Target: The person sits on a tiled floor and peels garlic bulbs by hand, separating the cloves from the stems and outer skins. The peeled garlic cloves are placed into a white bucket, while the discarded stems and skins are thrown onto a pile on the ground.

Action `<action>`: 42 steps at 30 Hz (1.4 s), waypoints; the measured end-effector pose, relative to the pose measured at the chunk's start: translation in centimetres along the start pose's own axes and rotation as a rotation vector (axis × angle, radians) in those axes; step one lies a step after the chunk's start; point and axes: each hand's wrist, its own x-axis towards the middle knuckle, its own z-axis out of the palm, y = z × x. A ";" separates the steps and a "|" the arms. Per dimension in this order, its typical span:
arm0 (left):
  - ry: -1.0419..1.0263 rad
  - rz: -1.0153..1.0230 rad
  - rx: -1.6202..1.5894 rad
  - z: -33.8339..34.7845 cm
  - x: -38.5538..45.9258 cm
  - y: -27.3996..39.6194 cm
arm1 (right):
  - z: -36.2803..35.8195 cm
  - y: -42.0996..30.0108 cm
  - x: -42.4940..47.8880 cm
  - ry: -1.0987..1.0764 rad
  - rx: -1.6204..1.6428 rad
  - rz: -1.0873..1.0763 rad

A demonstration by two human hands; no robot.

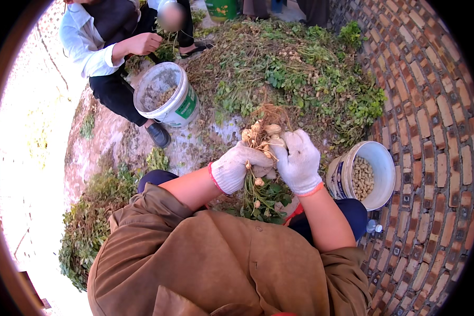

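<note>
A peanut plant (260,136) with roots and several pods hangs between my hands, its leaves drooping towards my lap. My left hand (241,162), in a white knit glove, is closed around its stems just below the pods. Gloved likewise, my right hand (298,158) has its fingers on the pods at the right side of the cluster. To the right of my right hand, a white bucket (383,173) holds picked peanuts (362,177) and leans towards me.
Ahead lies a large heap of peanut plants (292,75). A co-worker (102,43) sits at the upper left beside a white bucket with a green label (172,106). More plants (91,217) are piled at my left. A brick wall (426,158) runs along the right, near a clear plastic bottle (373,226).
</note>
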 end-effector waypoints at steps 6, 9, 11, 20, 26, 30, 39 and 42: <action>0.043 0.187 0.203 0.5 0.2 -1.5 | -0.2 2.2 -0.6 0.076 0.403 0.552; 0.034 0.086 0.127 2.4 -1.6 1.2 | -5.7 5.2 0.9 0.154 0.374 0.838; -0.073 0.105 0.149 0.9 -1.7 1.4 | -9.2 8.2 1.0 0.208 0.356 1.029; -0.082 -0.021 0.104 0.9 -2.1 1.5 | -8.5 6.1 -0.9 -0.232 0.033 0.576; -0.045 -0.123 0.115 2.1 -1.5 0.9 | -0.7 1.5 -1.0 -0.208 0.487 0.227; -0.163 -0.012 0.070 -0.1 -0.8 -0.2 | 0.5 0.9 0.0 -0.257 0.629 0.288; -0.189 -0.031 -0.077 0.0 -0.5 -0.1 | 0.5 0.7 -1.5 -0.072 1.360 0.764; -0.187 -0.016 0.150 -1.6 0.2 -0.7 | 1.3 -0.8 -1.4 0.026 0.745 0.438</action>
